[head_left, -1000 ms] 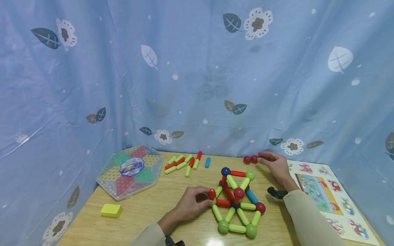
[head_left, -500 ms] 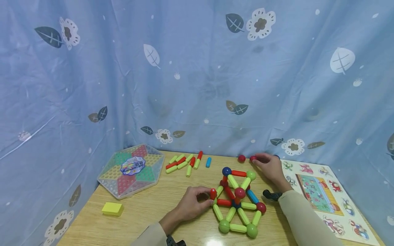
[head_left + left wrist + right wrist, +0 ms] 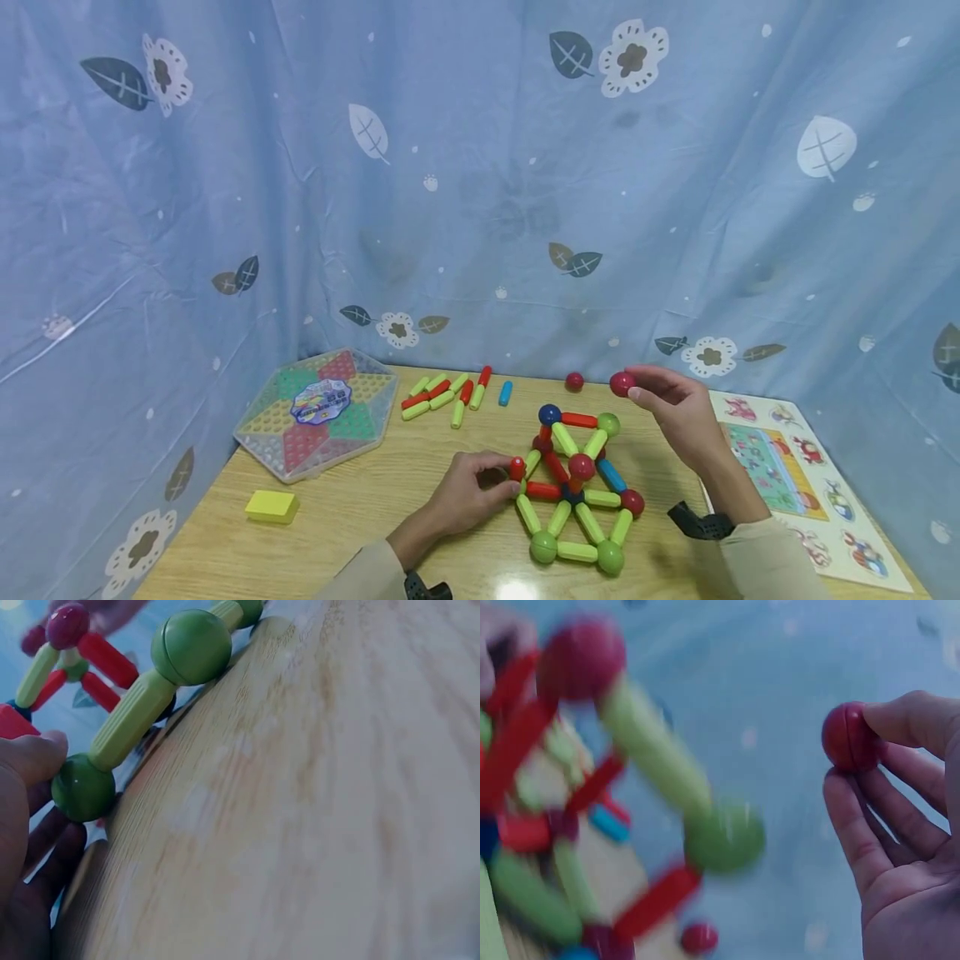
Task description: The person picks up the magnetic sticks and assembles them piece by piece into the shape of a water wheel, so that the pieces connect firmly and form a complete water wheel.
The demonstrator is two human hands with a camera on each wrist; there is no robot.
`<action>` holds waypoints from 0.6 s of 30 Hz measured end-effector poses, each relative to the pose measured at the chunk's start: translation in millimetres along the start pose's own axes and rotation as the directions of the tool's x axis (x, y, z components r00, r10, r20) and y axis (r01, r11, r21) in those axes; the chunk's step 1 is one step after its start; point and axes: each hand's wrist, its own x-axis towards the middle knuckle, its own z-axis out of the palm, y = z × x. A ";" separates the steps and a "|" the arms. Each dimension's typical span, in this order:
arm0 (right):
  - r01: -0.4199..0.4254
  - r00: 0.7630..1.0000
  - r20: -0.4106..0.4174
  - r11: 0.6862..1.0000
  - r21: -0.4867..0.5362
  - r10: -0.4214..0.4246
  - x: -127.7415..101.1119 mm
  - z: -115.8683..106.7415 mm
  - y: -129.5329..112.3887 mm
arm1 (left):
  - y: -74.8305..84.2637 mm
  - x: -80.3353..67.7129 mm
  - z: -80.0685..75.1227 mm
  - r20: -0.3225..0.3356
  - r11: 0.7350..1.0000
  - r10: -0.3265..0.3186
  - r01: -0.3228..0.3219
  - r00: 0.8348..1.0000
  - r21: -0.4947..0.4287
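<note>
My right hand (image 3: 684, 417) pinches a dark red ball (image 3: 622, 383) between thumb and fingertips, raised above the back of the table; the right wrist view shows the same ball (image 3: 849, 738) with a seam round it. My left hand (image 3: 472, 493) pinches an upright red magnetic rod (image 3: 517, 469) that stands on a green ball (image 3: 84, 787) at the left corner of a ball-and-rod structure. That structure has a flat base of yellow-green rods (image 3: 577, 552), one blue rod (image 3: 612, 477) and red rods, with a raised part topped by a dark blue ball (image 3: 550, 415) and a red ball (image 3: 581, 467).
Another red ball (image 3: 574, 382) lies at the table's back edge. Several loose red and yellow-green rods (image 3: 442, 400) and a blue rod (image 3: 506, 393) lie back left. A hexagonal game board (image 3: 262, 446), a yellow block (image 3: 272, 507) and a picture board (image 3: 862, 542) flank them.
My right hand has picked one red ball off the table and lifted it, separate from the other, which rolled left. My left hand keeps its place on the red rod.
</note>
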 end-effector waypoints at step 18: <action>0.179 0.840 0.537 0.974 -0.138 -0.078 7.2 89.7 -48.6 | -1.4 1.3 -0.6 -0.007 0.998 0.064 -0.064 0.998 0.026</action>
